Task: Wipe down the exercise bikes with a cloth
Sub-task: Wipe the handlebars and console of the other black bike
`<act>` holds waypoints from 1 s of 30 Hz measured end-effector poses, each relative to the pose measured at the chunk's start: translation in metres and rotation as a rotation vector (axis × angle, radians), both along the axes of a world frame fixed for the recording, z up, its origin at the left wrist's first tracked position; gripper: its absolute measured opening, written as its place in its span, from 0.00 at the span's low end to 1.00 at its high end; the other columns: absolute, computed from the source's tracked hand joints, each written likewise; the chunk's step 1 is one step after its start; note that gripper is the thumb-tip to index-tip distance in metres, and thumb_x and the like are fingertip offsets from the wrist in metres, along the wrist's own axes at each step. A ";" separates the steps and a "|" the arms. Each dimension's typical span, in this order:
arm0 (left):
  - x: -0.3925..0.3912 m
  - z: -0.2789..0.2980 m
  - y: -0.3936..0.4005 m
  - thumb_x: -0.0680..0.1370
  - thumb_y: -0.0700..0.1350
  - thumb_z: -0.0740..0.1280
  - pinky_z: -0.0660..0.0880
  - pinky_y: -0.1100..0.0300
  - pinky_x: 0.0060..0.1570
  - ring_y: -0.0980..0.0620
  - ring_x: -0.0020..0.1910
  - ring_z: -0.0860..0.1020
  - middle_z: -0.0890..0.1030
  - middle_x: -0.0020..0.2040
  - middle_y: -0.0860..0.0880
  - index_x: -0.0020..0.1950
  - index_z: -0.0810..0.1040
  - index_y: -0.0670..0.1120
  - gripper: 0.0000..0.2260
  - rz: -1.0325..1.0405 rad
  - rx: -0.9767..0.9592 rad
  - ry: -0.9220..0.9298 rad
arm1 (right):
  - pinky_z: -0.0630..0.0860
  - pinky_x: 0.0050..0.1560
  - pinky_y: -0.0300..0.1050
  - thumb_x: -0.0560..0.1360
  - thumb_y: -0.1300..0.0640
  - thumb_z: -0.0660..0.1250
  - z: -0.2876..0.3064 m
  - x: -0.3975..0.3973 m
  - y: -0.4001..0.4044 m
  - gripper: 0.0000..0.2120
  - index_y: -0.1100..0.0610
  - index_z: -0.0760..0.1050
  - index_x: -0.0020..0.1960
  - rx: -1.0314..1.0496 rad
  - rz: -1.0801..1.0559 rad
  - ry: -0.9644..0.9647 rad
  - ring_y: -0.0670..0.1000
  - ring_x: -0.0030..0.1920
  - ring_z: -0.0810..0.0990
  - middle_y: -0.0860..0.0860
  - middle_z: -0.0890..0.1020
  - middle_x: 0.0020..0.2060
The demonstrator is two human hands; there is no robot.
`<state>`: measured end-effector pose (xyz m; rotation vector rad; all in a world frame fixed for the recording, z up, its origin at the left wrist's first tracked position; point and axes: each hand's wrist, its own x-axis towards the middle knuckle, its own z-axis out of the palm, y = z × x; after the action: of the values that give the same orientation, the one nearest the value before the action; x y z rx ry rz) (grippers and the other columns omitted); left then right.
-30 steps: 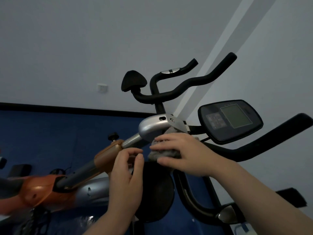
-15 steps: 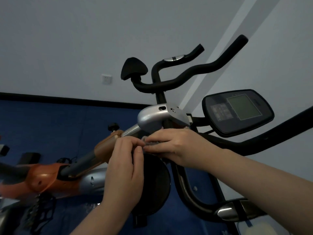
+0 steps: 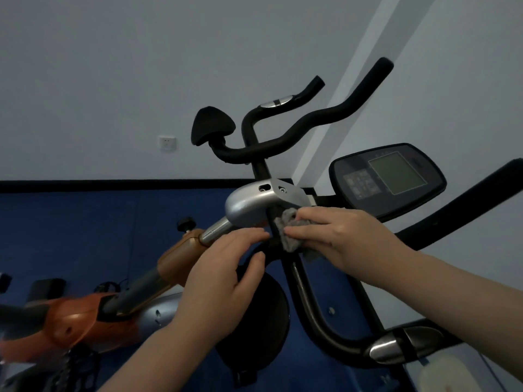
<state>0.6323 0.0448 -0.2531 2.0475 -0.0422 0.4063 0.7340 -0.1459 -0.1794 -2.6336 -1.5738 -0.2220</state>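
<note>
An orange and silver exercise bike [image 3: 85, 321] fills the view, seen from low down. Its silver stem cap [image 3: 249, 205] sits below black handlebars [image 3: 297, 134]. A console [image 3: 387, 181] with a grey screen is at the right. My right hand [image 3: 339, 236] grips a crumpled grey cloth [image 3: 288, 230] and presses it against the black post just under the silver cap. My left hand [image 3: 223, 281] rests with relaxed fingers on the black part beside the chrome tube [image 3: 215, 232], just left of the cloth.
A black round pad [image 3: 263, 329] hangs below my hands. A curved black bar with a chrome end [image 3: 396, 346] runs low at the right. A blue padded wall [image 3: 70, 236] lies behind, with a white socket [image 3: 167, 143] on the grey wall above.
My right hand has drawn the cloth to the right, out from my left hand's fingers. My left hand has opened and dropped a little. The view has tilted slightly.
</note>
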 end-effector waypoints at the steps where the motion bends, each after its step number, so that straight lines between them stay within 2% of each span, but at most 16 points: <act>1: 0.001 0.002 -0.002 0.77 0.50 0.62 0.73 0.67 0.53 0.66 0.54 0.75 0.78 0.52 0.65 0.60 0.75 0.60 0.13 -0.001 -0.017 0.004 | 0.82 0.43 0.48 0.72 0.61 0.73 -0.001 -0.004 -0.001 0.14 0.55 0.82 0.57 0.010 -0.045 -0.025 0.54 0.50 0.83 0.53 0.82 0.54; 7: 0.014 0.013 -0.013 0.76 0.51 0.61 0.77 0.60 0.51 0.64 0.52 0.77 0.78 0.51 0.65 0.58 0.75 0.61 0.12 0.008 -0.076 0.013 | 0.79 0.34 0.43 0.62 0.68 0.78 -0.001 -0.022 -0.018 0.21 0.56 0.82 0.54 -0.009 -0.234 -0.176 0.54 0.46 0.83 0.54 0.83 0.51; 9: 0.016 0.014 -0.018 0.76 0.50 0.61 0.74 0.66 0.48 0.67 0.52 0.76 0.78 0.50 0.65 0.56 0.74 0.62 0.11 -0.004 -0.030 0.013 | 0.80 0.35 0.43 0.63 0.67 0.78 0.002 -0.025 -0.029 0.21 0.57 0.83 0.54 -0.002 -0.277 -0.224 0.54 0.46 0.83 0.55 0.83 0.51; 11: 0.017 0.013 -0.022 0.75 0.52 0.60 0.69 0.72 0.42 0.71 0.49 0.74 0.78 0.47 0.66 0.56 0.74 0.63 0.11 0.014 0.111 0.011 | 0.80 0.35 0.42 0.63 0.67 0.78 0.001 -0.030 -0.035 0.21 0.57 0.83 0.54 -0.001 -0.306 -0.262 0.55 0.46 0.84 0.56 0.83 0.51; 13: 0.018 0.013 -0.023 0.75 0.52 0.59 0.65 0.73 0.36 0.70 0.42 0.73 0.77 0.45 0.65 0.57 0.74 0.62 0.12 0.044 0.202 0.037 | 0.80 0.36 0.42 0.60 0.68 0.79 0.001 -0.035 -0.039 0.23 0.57 0.83 0.54 -0.009 -0.348 -0.265 0.54 0.46 0.84 0.56 0.83 0.51; 15: 0.019 0.011 -0.022 0.75 0.52 0.59 0.64 0.72 0.34 0.66 0.37 0.74 0.77 0.43 0.65 0.56 0.74 0.62 0.12 0.059 0.200 0.072 | 0.81 0.38 0.43 0.59 0.68 0.80 0.007 -0.039 -0.044 0.23 0.57 0.84 0.53 -0.007 -0.400 -0.236 0.55 0.46 0.84 0.55 0.84 0.51; 16: 0.019 0.010 -0.021 0.76 0.51 0.60 0.65 0.72 0.33 0.65 0.37 0.75 0.78 0.41 0.64 0.55 0.75 0.62 0.10 0.069 0.157 0.089 | 0.81 0.39 0.45 0.61 0.68 0.79 0.011 -0.038 -0.045 0.22 0.56 0.84 0.53 0.008 -0.425 -0.207 0.55 0.44 0.84 0.54 0.84 0.50; 18: 0.021 0.007 -0.018 0.77 0.48 0.62 0.72 0.68 0.33 0.63 0.39 0.78 0.80 0.39 0.61 0.50 0.76 0.61 0.08 0.093 -0.052 0.137 | 0.82 0.39 0.49 0.66 0.67 0.75 0.019 -0.034 -0.044 0.17 0.56 0.83 0.53 0.090 -0.454 -0.117 0.56 0.43 0.84 0.52 0.84 0.48; 20: 0.022 0.006 -0.013 0.78 0.44 0.63 0.78 0.64 0.34 0.60 0.40 0.80 0.81 0.41 0.61 0.48 0.78 0.60 0.10 0.114 -0.224 0.177 | 0.81 0.46 0.49 0.71 0.66 0.72 0.026 -0.029 -0.037 0.14 0.56 0.82 0.55 0.207 -0.442 -0.039 0.54 0.46 0.83 0.50 0.83 0.49; 22: 0.021 0.005 -0.011 0.78 0.43 0.64 0.79 0.63 0.37 0.60 0.40 0.80 0.81 0.42 0.63 0.48 0.78 0.60 0.11 0.104 -0.254 0.199 | 0.79 0.52 0.47 0.72 0.66 0.71 0.029 -0.025 -0.022 0.13 0.57 0.82 0.56 0.251 -0.366 -0.042 0.53 0.50 0.82 0.51 0.83 0.52; 26: 0.023 0.005 -0.010 0.77 0.39 0.63 0.78 0.61 0.46 0.62 0.43 0.81 0.82 0.44 0.59 0.49 0.79 0.57 0.12 0.095 -0.368 0.195 | 0.78 0.55 0.51 0.73 0.63 0.69 0.001 -0.027 0.022 0.13 0.56 0.81 0.57 0.112 -0.177 -0.002 0.54 0.56 0.78 0.53 0.80 0.56; 28: 0.024 0.006 -0.010 0.77 0.37 0.62 0.77 0.62 0.46 0.62 0.45 0.81 0.83 0.45 0.57 0.47 0.78 0.56 0.13 0.110 -0.455 0.188 | 0.74 0.58 0.52 0.75 0.58 0.66 -0.017 -0.031 0.032 0.14 0.55 0.79 0.60 0.066 -0.152 0.057 0.54 0.60 0.75 0.53 0.78 0.59; 30: 0.023 0.007 -0.010 0.77 0.37 0.62 0.76 0.64 0.44 0.62 0.45 0.80 0.82 0.45 0.56 0.47 0.77 0.57 0.14 0.106 -0.460 0.184 | 0.72 0.60 0.51 0.75 0.53 0.66 -0.028 -0.031 0.030 0.16 0.54 0.77 0.62 0.054 -0.163 0.060 0.54 0.61 0.74 0.53 0.77 0.61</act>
<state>0.6549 0.0351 -0.2464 1.6264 0.2514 0.2612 0.7026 -0.1163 -0.2073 -2.7012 -1.3178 -0.1886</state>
